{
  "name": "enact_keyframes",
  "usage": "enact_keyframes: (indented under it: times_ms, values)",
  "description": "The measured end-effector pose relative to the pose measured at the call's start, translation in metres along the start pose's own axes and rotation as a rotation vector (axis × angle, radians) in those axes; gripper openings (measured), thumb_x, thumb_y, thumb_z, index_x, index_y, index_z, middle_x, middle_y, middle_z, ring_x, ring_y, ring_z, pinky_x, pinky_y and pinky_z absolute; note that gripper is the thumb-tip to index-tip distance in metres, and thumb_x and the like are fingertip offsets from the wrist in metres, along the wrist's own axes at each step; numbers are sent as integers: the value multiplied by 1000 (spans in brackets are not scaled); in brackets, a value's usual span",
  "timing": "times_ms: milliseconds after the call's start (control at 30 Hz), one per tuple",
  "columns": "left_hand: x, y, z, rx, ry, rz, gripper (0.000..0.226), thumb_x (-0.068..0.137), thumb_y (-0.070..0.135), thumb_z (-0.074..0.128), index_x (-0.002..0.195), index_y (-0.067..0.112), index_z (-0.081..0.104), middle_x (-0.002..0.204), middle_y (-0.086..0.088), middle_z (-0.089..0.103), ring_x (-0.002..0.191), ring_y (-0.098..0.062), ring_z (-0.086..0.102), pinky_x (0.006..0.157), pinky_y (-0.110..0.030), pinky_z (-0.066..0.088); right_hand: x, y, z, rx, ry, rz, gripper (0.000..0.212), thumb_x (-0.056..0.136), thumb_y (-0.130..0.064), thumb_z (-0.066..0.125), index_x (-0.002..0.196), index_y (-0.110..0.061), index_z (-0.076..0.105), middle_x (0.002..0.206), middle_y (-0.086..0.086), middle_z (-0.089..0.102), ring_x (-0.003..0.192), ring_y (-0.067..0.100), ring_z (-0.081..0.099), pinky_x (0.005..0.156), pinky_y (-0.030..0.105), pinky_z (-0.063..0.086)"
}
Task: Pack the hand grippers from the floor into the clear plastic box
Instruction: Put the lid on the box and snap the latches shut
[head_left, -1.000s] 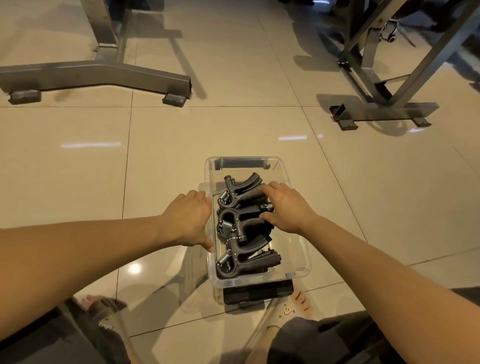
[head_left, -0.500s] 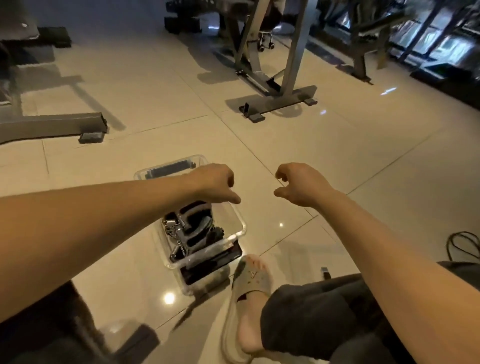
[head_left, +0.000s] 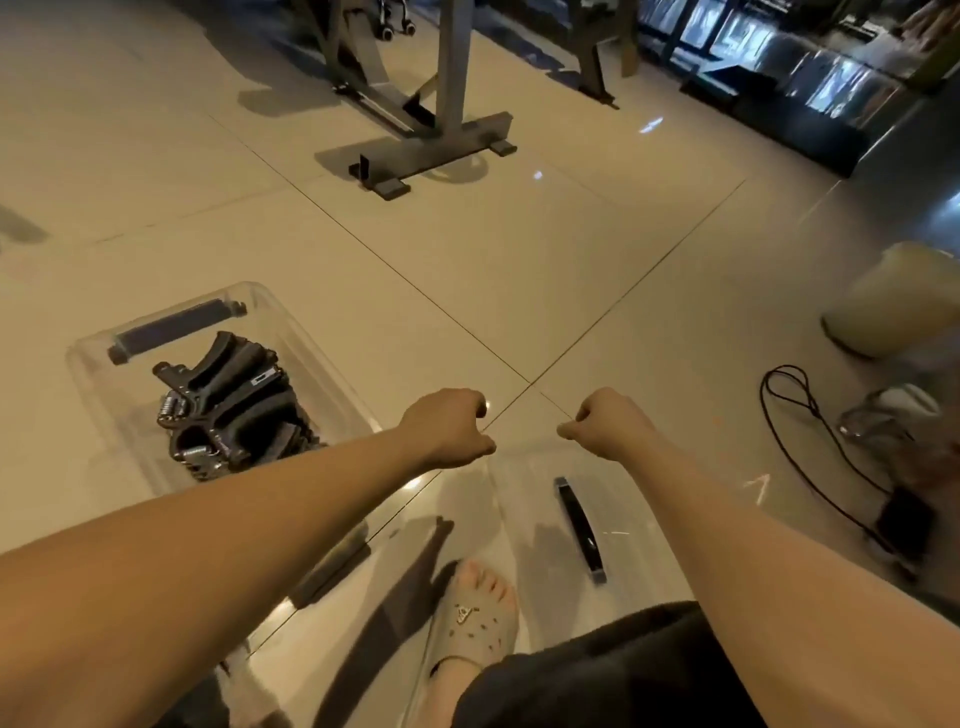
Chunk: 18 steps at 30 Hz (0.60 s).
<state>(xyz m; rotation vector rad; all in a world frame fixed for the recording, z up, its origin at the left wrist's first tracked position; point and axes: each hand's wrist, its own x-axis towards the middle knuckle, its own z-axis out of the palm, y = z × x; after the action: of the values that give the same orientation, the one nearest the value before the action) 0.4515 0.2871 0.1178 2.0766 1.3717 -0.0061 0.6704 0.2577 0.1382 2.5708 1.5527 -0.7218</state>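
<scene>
Now your left hand (head_left: 449, 431) and right hand (head_left: 605, 423) have quit the box (head_left: 291, 317), which sits left of them with the grippers (head_left: 228, 405) packed inside. Both apparently pinch a clear lid (head_left: 524, 499), so closing is likely next.

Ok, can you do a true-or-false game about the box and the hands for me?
1. The hand grippers lie inside the clear plastic box. True.
2. The left hand is reaching into the box. False: it is to the box's right, gripping a clear lid's edge.
3. The right hand grips the lid too. True.
4. The foot is bare. False: it wears a beige sandal.
5. A black cable lies on the floor. True.
</scene>
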Motion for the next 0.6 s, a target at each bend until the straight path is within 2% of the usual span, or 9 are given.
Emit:
enact_keyframes:
  times_ms: [67,133,200,333,433,533,600]
  values:
    - [21,-5,29,-23,-43,-14,63,87,41,69,143,19,50,138,-4,58,121,-25,57,93,-34,49,13,21,31,5,-28,65,29,86,-33,72,94,-5,70,75,4,62,66,21,57,59,29,42]
    - [38,-11,59,-54,-67,-29,74,86,43,71,149,19,42,141,-5,57,124,-26,56,95,-36,49,23,43,62,-1,-72,132,24,86,-33,71,85,-9,67,74,3,60,67,22,57,56,28,41]
    - [54,-15,87,-62,-77,-28,82,81,47,74,150,19,40,140,-7,58,124,-29,56,95,-39,51,27,66,90,3,-107,188,28,88,-37,68,79,-14,55,77,2,59,72,25,58,55,29,41]
    - [81,-22,135,50,-72,33,87,71,55,79,139,15,44,135,-7,55,122,-31,51,93,-43,47,30,101,135,-40,-173,255,25,87,-33,68,96,-14,53,91,6,62,80,24,62,65,36,53]
    - [100,-24,155,58,-81,42,82,68,55,82,128,13,45,130,-7,56,119,-30,51,89,-42,45,35,107,158,-12,-186,274,29,84,-27,70,104,-15,54,92,3,59,84,25,62,66,35,51]
    - [110,-23,164,36,-108,4,81,67,52,83,127,12,45,128,-6,58,121,-31,49,90,-44,46,42,108,169,10,-130,265,33,87,-23,67,113,-10,52,106,9,59,95,32,63,72,38,51]
    - [111,-23,164,19,-112,-29,78,68,50,83,125,13,46,126,-6,58,120,-31,49,89,-44,45,46,110,168,9,-138,254,29,89,-22,64,112,-9,51,107,11,59,96,32,61,72,38,48]
